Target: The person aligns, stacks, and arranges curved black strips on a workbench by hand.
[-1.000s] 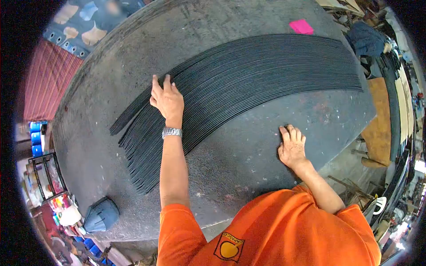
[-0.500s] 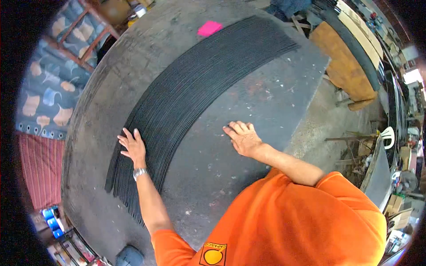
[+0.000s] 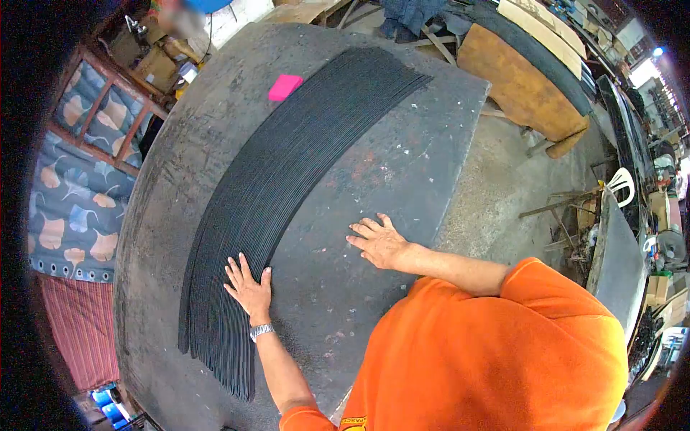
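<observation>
Long thin black strips lie side by side in a wide band on a dark, worn tabletop. In the head view the band looks curved, and its ends are uneven at the near end. My left hand, with a metal watch at the wrist, rests flat on the near part of the band, fingers spread, thumb by its right edge. To the right of the strips, my right hand is spread on the bare tabletop, holding nothing. A bright pink block sits beside the band's far left edge.
Brown sheet material hangs over a support beyond the table's right corner. A white plastic chair stands farther right. Patterned curtains hang on the left. A blurred person appears at the top left.
My left hand has moved from the band's left edge across to its right side. The view has shifted, showing more beyond the table's far end. My right hand stays spread on the tabletop.
</observation>
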`<state>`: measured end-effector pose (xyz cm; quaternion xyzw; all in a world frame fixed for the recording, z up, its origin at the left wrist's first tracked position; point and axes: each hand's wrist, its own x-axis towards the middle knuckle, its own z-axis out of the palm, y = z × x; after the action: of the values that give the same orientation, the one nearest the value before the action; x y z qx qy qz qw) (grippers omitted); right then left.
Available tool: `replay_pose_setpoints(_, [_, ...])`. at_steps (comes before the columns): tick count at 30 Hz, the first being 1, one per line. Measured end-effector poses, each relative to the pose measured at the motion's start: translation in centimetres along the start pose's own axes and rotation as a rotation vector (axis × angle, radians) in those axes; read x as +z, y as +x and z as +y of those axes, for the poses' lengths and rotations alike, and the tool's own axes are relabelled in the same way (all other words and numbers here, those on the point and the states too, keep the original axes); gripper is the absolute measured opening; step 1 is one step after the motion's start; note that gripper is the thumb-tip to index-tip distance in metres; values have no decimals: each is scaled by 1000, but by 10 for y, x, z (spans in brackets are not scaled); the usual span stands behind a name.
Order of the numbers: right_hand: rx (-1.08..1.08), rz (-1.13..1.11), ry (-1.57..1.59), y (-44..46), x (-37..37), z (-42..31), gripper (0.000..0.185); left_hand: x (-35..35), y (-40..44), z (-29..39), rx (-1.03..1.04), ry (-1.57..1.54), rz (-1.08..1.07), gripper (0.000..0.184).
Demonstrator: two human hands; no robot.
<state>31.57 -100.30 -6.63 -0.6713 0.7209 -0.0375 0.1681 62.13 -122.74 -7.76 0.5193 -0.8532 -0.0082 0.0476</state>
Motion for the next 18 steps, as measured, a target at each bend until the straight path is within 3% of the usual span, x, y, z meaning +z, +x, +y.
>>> replay_pose_setpoints(3, [27, 34, 9, -9, -7, 21, 56, -15, 3, 17, -127, -34, -120, 94])
replay_pose_setpoints(7, [88, 120, 20, -27, -17, 61, 56, -6, 30, 75, -142, -92, -38, 102])
replay_pose_setpoints(14, [132, 267, 59, -55, -51, 164, 56, 26, 119, 277, 142, -174, 139, 100])
replay_pose_setpoints(18, [183, 340, 51, -89, -76, 251, 57, 41, 167, 353, 178, -123, 105, 91])
